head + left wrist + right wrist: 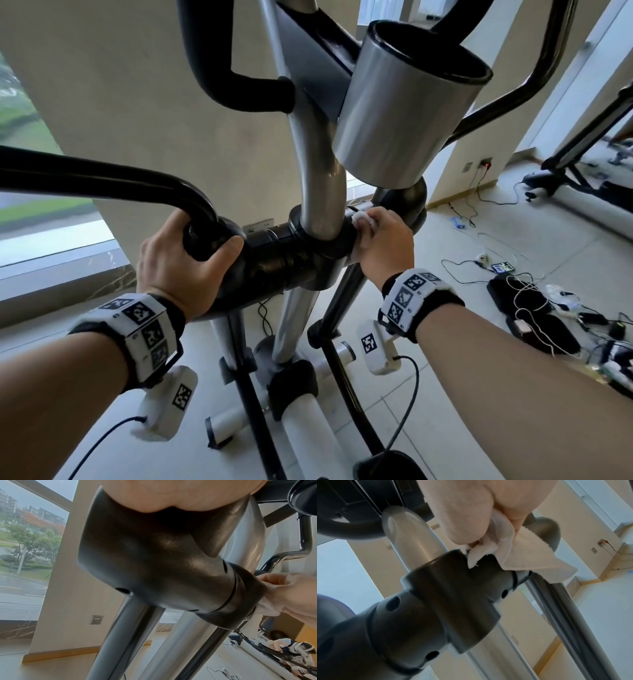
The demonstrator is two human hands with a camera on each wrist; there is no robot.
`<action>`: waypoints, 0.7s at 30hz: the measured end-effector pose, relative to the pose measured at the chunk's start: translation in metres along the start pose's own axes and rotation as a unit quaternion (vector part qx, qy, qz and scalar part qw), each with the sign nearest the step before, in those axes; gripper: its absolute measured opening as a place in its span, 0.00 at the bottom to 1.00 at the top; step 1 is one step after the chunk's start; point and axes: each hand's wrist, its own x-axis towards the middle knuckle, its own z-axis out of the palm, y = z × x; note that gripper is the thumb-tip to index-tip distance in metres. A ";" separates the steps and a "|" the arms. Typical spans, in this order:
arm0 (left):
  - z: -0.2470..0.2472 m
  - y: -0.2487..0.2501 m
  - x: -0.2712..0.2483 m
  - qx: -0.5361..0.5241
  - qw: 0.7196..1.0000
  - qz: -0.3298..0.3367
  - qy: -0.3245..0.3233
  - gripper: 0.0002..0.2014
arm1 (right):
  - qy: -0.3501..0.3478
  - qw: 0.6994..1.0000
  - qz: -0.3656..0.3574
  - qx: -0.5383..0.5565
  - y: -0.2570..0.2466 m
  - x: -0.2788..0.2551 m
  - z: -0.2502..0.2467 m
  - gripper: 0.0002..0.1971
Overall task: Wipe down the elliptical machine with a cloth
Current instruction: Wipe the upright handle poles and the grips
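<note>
The elliptical machine's black pivot housing (274, 260) sits mid-frame around a silver upright post (318, 164). My left hand (185, 260) grips the black joint where the left handlebar (102, 178) meets the housing. My right hand (383, 240) holds a bunched white cloth (363, 219) against the right side of the housing's collar. In the right wrist view the cloth (522, 561) hangs from my curled fingers (467, 524) onto the dark collar (453, 588). The left wrist view shows the housing (154, 568) from below, with the right hand (291, 592) and cloth (267, 607) at its end.
A silver cup holder (407, 102) juts out above the right hand. Silver and black legs (291, 325) run down to the tiled floor. Cables, a phone and black devices (527, 301) lie on the floor at right. A window (41, 212) is at left.
</note>
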 end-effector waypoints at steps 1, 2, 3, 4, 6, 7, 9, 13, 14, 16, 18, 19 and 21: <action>0.000 0.001 0.000 -0.002 1.000 0.003 -0.002 0.24 | -0.011 1.000 0.013 0.007 0.002 -0.002 -0.002 0.06; 0.000 0.001 0.001 -0.005 1.000 0.007 -0.003 0.24 | -0.022 0.999 0.026 0.018 0.005 -0.004 -0.005 0.06; 0.000 0.000 0.001 -0.005 1.000 0.010 -0.001 0.24 | -0.027 0.999 0.029 0.027 0.007 -0.007 -0.009 0.06; 0.000 -0.001 0.001 -0.002 1.000 0.011 0.002 0.24 | -0.019 0.999 0.022 0.031 0.009 -0.009 -0.015 0.06; 0.001 -0.002 0.001 0.002 1.000 0.009 0.005 0.24 | 0.028 0.999 -0.010 0.019 0.013 -0.009 -0.033 0.02; 0.001 -0.002 0.000 0.002 1.000 0.007 0.007 0.24 | 0.054 0.998 -0.038 0.009 0.013 -0.006 -0.042 0.03; 0.001 -0.003 0.001 0.001 1.000 0.005 0.009 0.23 | 0.095 0.990 -0.100 -0.009 0.012 0.007 -0.057 0.04; 0.003 -0.004 0.001 0.003 1.000 0.010 0.006 0.22 | 0.127 0.978 -0.159 -0.053 0.003 0.040 -0.064 0.04; 0.003 -0.004 0.001 0.003 1.000 0.009 0.006 0.22 | 0.121 0.977 -0.161 -0.072 0.001 0.047 -0.061 0.04; 0.003 -0.004 0.001 0.002 1.000 0.011 0.008 0.22 | 0.109 0.975 -0.156 -0.111 -0.003 0.057 -0.053 0.03; 0.002 -0.004 0.002 0.002 1.000 0.014 0.009 0.22 | 0.090 0.971 -0.157 -0.157 -0.003 0.061 -0.044 0.03; 0.002 -0.004 0.002 0.002 1.000 0.015 0.009 0.22 | 0.071 0.965 -0.163 -0.195 -0.002 0.062 -0.040 0.05; 0.002 -0.002 0.001 0.002 1.000 0.014 0.010 0.23 | 0.032 0.939 -0.201 -0.279 0.000 0.062 -0.031 0.11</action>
